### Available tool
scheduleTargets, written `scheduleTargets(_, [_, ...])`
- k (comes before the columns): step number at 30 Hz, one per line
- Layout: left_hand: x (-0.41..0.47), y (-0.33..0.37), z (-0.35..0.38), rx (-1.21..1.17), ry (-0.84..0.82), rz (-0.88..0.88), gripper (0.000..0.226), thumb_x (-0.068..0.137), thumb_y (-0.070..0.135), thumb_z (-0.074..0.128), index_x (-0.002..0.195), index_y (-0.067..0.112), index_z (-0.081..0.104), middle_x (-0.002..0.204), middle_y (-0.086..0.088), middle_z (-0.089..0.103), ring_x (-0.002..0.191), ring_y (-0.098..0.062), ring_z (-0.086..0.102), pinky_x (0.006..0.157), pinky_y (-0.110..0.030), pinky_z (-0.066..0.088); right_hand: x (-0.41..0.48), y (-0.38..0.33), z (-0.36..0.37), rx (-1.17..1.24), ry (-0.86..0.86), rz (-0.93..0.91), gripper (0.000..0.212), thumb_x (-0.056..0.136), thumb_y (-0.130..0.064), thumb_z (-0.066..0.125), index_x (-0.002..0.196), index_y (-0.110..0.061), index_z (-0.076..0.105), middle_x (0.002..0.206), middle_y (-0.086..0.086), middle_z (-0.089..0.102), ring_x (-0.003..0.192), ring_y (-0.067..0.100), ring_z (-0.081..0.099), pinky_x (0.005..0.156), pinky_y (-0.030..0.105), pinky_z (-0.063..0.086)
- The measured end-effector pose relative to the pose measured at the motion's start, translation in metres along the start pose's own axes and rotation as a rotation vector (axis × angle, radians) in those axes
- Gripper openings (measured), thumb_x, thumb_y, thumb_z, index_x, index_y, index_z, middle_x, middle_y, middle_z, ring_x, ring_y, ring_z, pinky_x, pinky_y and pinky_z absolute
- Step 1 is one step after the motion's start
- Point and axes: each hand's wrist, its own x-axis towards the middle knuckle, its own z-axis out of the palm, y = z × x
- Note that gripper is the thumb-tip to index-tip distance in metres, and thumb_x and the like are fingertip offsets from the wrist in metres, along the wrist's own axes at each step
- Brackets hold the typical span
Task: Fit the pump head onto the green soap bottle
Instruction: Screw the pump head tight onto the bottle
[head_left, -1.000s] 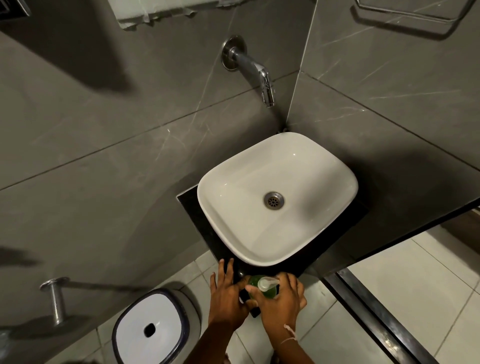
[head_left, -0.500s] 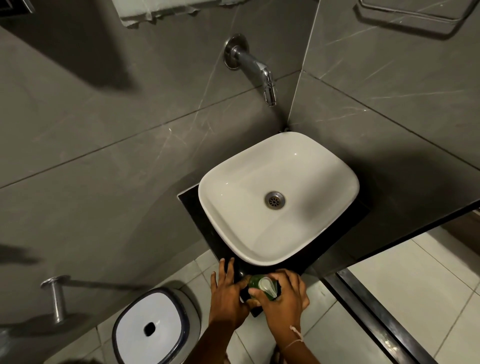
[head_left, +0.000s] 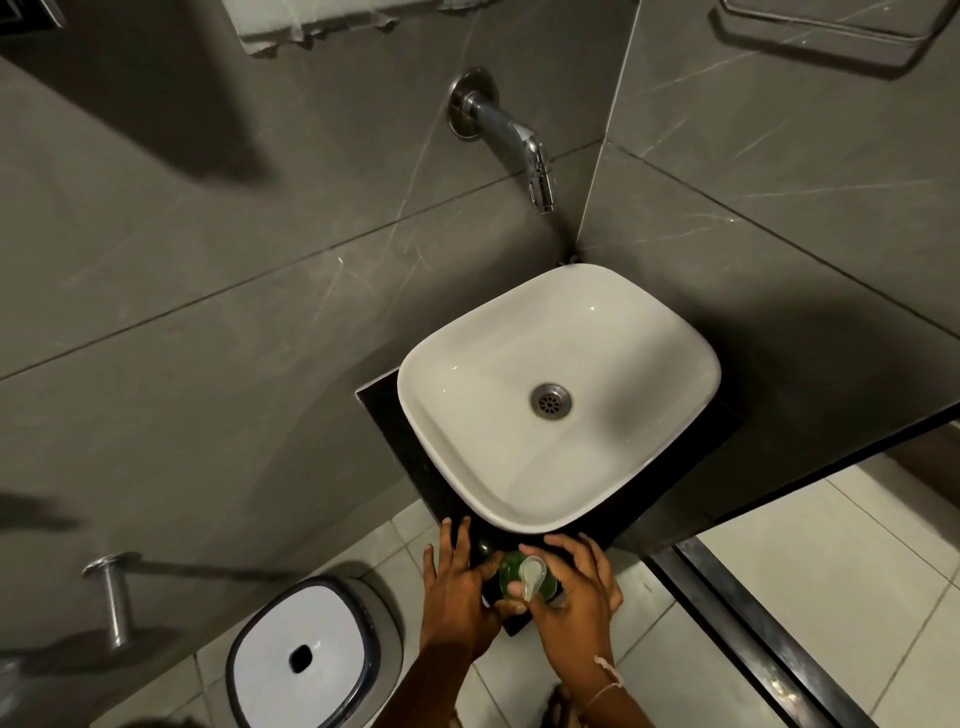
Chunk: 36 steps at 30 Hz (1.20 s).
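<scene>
The green soap bottle (head_left: 511, 569) stands on the front corner of the black counter (head_left: 387, 415), seen from above. A white pump head (head_left: 532, 576) sits on top of it, nozzle pointing toward me. My left hand (head_left: 457, 597) lies against the bottle's left side, fingers spread, thumb on the bottle. My right hand (head_left: 576, 603) is wrapped around the bottle's right side, thumb and forefinger at the pump's base. The bottle's body is mostly hidden beneath the pump and my hands.
A white basin (head_left: 613, 322) sits on the counter just behind the bottle, with a chrome wall tap (head_left: 511, 137) above it. A white-lidded bin (head_left: 306, 657) stands on the tiled floor at lower left. Grey tiled walls enclose the corner.
The pump nozzle has swung from pointing right to pointing toward me. My right hand has shifted round the pump. My left hand has stayed put against the bottle.
</scene>
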Motion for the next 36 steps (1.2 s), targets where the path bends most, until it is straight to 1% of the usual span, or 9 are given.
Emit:
scheduleTargets(3, [-0.001, 0.001, 0.001, -0.009, 0.009, -0.004, 0.067, 0.069, 0.071, 0.059, 0.128, 0.04, 0.052, 0.161, 0.001, -0.005, 0.144, -0.021, -0.025, 0.12, -0.053, -0.004, 0.002, 0.001, 0.0, 0.009, 0.024, 0.033, 0.032, 0.057, -0.031, 0.085, 0.085, -0.041, 0.072, 0.109, -0.019, 0.057, 0.125, 0.02, 0.042, 0.098, 0.034, 0.02])
scheduleTargets(7, [-0.002, 0.0, 0.003, -0.005, 0.026, 0.002, 0.063, 0.073, 0.068, 0.058, 0.129, 0.039, 0.051, 0.162, 0.001, -0.003, 0.143, -0.02, -0.026, 0.12, -0.052, -0.004, -0.001, 0.002, 0.006, -0.031, 0.019, 0.094, 0.037, 0.05, -0.034, 0.088, 0.082, -0.034, 0.069, 0.104, -0.012, 0.054, 0.118, 0.02, 0.043, 0.095, 0.033, 0.021])
scheduleTargets(13, [0.0, -0.002, 0.005, 0.013, 0.038, 0.027, 0.056, 0.073, 0.063, 0.058, 0.124, 0.039, 0.055, 0.162, 0.002, 0.0, 0.144, -0.02, -0.024, 0.12, -0.053, -0.002, -0.002, -0.004, 0.011, -0.011, 0.04, 0.118, 0.049, 0.048, -0.067, 0.065, 0.078, -0.028, 0.063, 0.098, -0.008, 0.057, 0.112, 0.018, 0.043, 0.09, 0.033, 0.025])
scheduleTargets(17, [0.0, -0.001, 0.007, 0.004, 0.041, 0.006, 0.059, 0.073, 0.062, 0.058, 0.126, 0.039, 0.053, 0.162, 0.001, 0.002, 0.144, -0.019, -0.024, 0.12, -0.053, -0.001, 0.0, -0.007, 0.005, -0.026, 0.015, 0.111, 0.043, 0.05, -0.055, 0.077, 0.084, -0.031, 0.065, 0.106, -0.007, 0.059, 0.119, 0.022, 0.044, 0.098, 0.043, 0.029])
scheduleTargets(22, [-0.001, -0.001, 0.006, -0.026, 0.058, 0.024, 0.076, 0.068, 0.084, 0.044, 0.13, 0.04, 0.05, 0.161, 0.001, -0.002, 0.144, -0.021, -0.024, 0.119, -0.052, -0.005, -0.004, 0.007, -0.029, -0.043, -0.057, -0.139, 0.052, 0.068, -0.071, 0.059, 0.116, -0.054, 0.053, 0.124, -0.024, 0.045, 0.13, 0.005, 0.03, 0.104, 0.028, 0.016])
scheduleTargets(25, [-0.002, 0.0, 0.004, -0.028, 0.041, 0.022, 0.078, 0.067, 0.082, 0.046, 0.134, 0.043, 0.043, 0.161, -0.002, -0.001, 0.145, -0.023, -0.022, 0.117, -0.052, -0.008, 0.004, 0.006, -0.054, -0.169, -0.123, -0.359, 0.046, 0.078, -0.057, 0.061, 0.122, -0.059, 0.048, 0.13, -0.028, 0.041, 0.136, 0.007, 0.025, 0.109, 0.018, 0.009])
scheduleTargets(30, [-0.002, 0.0, 0.004, -0.038, 0.012, 0.005, 0.069, 0.072, 0.068, 0.061, 0.134, 0.041, 0.044, 0.162, -0.002, 0.0, 0.144, -0.021, -0.024, 0.119, -0.054, -0.006, 0.031, -0.018, -0.069, -0.367, -0.279, -0.641, 0.036, 0.077, -0.039, 0.07, 0.111, -0.047, 0.062, 0.13, -0.012, 0.056, 0.132, 0.017, 0.034, 0.104, 0.035, 0.027])
scheduleTargets(33, [-0.002, 0.0, 0.003, -0.023, 0.006, 0.007, 0.068, 0.072, 0.066, 0.061, 0.134, 0.043, 0.045, 0.162, -0.003, 0.0, 0.145, -0.023, -0.021, 0.119, -0.054, -0.005, 0.04, -0.029, -0.072, -0.421, -0.325, -0.717, 0.029, 0.072, -0.032, 0.076, 0.097, -0.043, 0.069, 0.123, -0.009, 0.063, 0.127, 0.024, 0.046, 0.097, 0.042, 0.041])
scheduleTargets(36, [-0.001, 0.001, 0.003, -0.022, -0.004, 0.008, 0.068, 0.073, 0.065, 0.062, 0.135, 0.043, 0.044, 0.162, -0.004, -0.001, 0.145, -0.024, -0.021, 0.119, -0.055, -0.004, 0.047, -0.033, -0.075, -0.45, -0.372, -0.775, 0.028, 0.07, -0.027, 0.078, 0.092, -0.041, 0.072, 0.12, -0.008, 0.065, 0.125, 0.026, 0.051, 0.095, 0.043, 0.045])
